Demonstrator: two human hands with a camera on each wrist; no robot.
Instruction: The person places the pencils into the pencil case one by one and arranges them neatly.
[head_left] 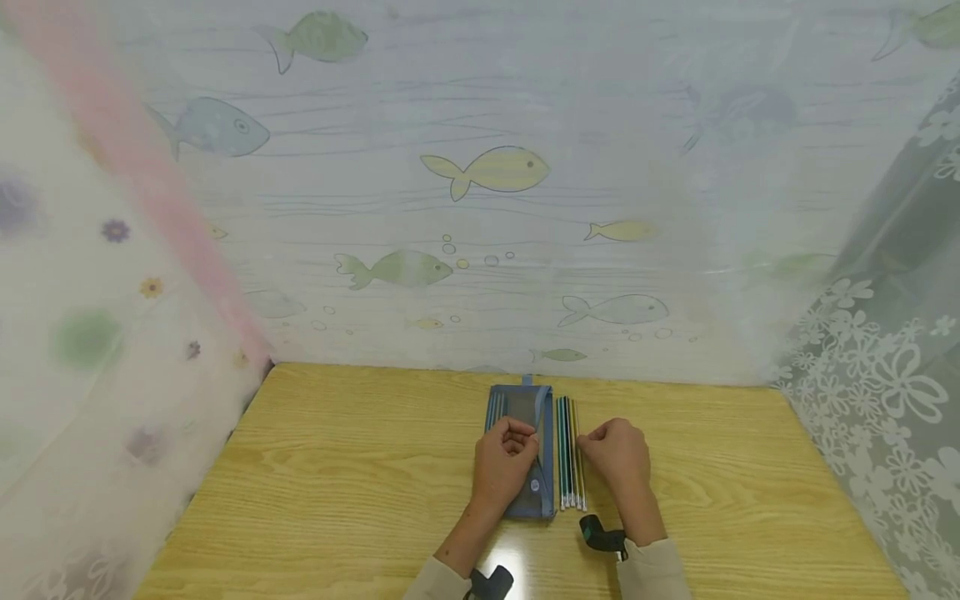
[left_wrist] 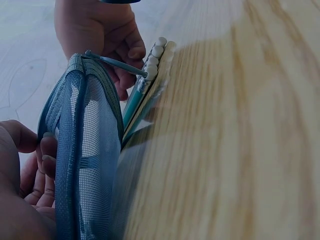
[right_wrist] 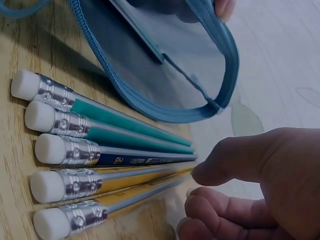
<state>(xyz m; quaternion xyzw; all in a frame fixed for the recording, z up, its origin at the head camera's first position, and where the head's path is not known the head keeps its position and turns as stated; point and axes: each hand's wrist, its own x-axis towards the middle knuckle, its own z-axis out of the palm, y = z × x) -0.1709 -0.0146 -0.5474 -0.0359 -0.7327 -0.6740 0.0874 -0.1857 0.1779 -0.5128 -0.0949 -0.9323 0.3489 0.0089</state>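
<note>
My left hand (head_left: 504, 460) pinches the zipped edge of a blue mesh pencil case (head_left: 534, 505) and lifts it, so the mouth gapes toward the right. Inside the case, pencils (head_left: 495, 408) show through the mesh along its left side. Beside the case lies a row of several pencils with white erasers toward me: two green pencils (right_wrist: 125, 122), one dark blue pencil (right_wrist: 135, 156) and two yellow pencils (right_wrist: 127, 195). My right hand (head_left: 618, 454) is at the row's right side, thumb tip and forefinger slightly apart right at the outermost yellow pencil.
The case and pencils lie on a wood-grain table (head_left: 360, 450) near its back edge. Behind it hangs a pale curtain (head_left: 495, 233) with printed fish. A lace curtain (head_left: 892, 383) borders the right side. Each wrist wears a black camera (head_left: 600, 535).
</note>
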